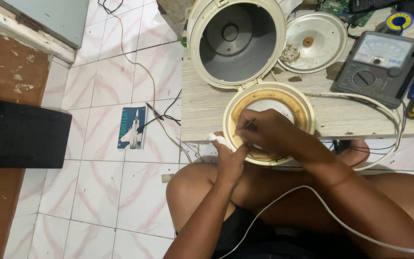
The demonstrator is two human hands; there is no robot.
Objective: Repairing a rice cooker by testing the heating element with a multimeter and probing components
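So the biggest thing going on here is the wooden bench (207, 110) the person's sitting at, knees tucked under its edge, with tiled floor off beyond their left hand. Up past both hands, further onto the bench, sits the open rice cooker body (237, 42), cream shell, grey inside, tipped so you look straight down into it. Directly under the right hand is the round cream lid (303, 108) of the cooker, with a brownish stained ring around it, hanging a bit over the bench edge toward the person's lap. Beyond the right hand and off to its outer side is a dark analog multimeter (379, 64), and next to the cooker body there's a shiny metal inner plate (319, 41). A white cable (331, 213) loops under the right forearm. The right hand (269, 132) is curled over the near rim of the lid, fingers pinched around a thin dark tool (249, 124), looks like a small screwdriver or probe, can't tell which. The left hand (230, 160) is right beside it, touching, fingers closed around a small white part (220, 140) at the lid's edge. Way out past the left hand, a little booklet with a jet on it (133, 127) lies on the tiles.
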